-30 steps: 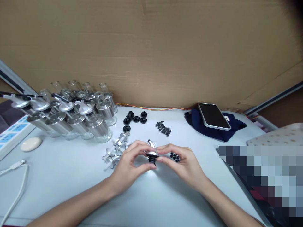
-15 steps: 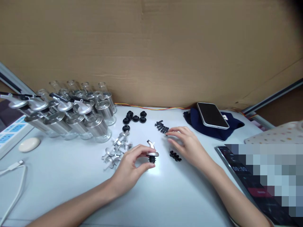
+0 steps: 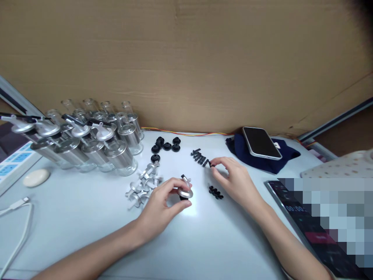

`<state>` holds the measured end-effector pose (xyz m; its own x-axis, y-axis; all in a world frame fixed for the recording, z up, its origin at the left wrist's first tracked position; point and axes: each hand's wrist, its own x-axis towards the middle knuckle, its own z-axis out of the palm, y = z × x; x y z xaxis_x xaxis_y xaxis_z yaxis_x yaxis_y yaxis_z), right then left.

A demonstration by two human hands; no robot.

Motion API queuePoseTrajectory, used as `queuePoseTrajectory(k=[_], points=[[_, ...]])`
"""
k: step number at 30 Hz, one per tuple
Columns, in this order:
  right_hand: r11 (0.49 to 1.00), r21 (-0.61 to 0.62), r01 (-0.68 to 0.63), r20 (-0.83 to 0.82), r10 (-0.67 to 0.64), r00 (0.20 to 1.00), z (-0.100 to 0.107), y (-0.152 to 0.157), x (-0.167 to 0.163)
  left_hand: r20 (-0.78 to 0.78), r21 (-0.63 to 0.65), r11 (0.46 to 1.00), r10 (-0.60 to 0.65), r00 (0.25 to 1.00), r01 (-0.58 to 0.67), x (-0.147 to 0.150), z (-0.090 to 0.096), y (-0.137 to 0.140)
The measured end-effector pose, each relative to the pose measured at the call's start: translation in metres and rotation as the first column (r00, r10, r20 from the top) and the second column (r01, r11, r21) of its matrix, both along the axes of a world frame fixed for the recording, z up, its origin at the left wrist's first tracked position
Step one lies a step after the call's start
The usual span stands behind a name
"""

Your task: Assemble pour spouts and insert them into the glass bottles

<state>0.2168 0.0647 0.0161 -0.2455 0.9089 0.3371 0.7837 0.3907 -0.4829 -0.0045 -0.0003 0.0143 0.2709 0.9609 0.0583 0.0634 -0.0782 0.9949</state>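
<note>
Pourer [image 3: 185, 193] tilts, pinched in left hand [image 3: 161, 199] alone, as right hand [image 3: 233, 177] now nips a strip [image 3: 210, 163], giving each a part.

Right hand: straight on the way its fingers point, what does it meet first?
The right hand would likely meet the small black strips first; they lie just ahead, toward the picture's upper left. Single view, so its height above them is unclear.

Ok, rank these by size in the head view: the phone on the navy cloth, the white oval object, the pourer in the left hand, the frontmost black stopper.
Largest to smallest:
Phone
White oval object
Pourer, by its visible part; the left hand hides some
Frontmost black stopper
</note>
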Motion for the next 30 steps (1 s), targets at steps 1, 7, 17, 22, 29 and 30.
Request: queuePoseTrajectory(k=[1, 7, 17, 22, 29, 30], points=[[1.0, -0.009, 0.021, -0.063, -0.021, 0.998, 0.003, -0.002, -0.002, 0.022, -0.021, 1.0, 0.009, 1.0, -0.009, 0.0, -0.001, 0.0], [0.992, -0.123, -0.036, -0.311, -0.004, 0.95, 0.017, -0.019, -0.016, 0.075, -0.141, 0.99, 0.017, 0.997, -0.007, 0.001, 0.002, -0.002], [0.908, -0.354, -0.225, -0.446, 0.048, 0.894, 0.005, -0.028, -0.031, -0.054, -0.149, 0.987, -0.064, 0.996, 0.056, -0.002, -0.002, -0.001], [0.821, -0.453, -0.348, -0.656, -0.043, 0.753, 0.01, -0.029, -0.035, -0.077, -0.15, 0.986, -0.081, 0.994, 0.069, -0.002, -0.001, -0.001], [0.676, -0.552, -0.488, -0.745, -0.137, 0.653, 0.016, -0.032, -0.038, -0.105, -0.135, 0.985, -0.124, 0.987, 0.109, -0.002, -0.004, -0.002], [0.668, -0.553, -0.497, -0.749, -0.138, 0.648, 0.016, -0.032, -0.038, -0.107, -0.124, 0.985, -0.134, 0.985, 0.121, -0.002, -0.004, -0.002]])
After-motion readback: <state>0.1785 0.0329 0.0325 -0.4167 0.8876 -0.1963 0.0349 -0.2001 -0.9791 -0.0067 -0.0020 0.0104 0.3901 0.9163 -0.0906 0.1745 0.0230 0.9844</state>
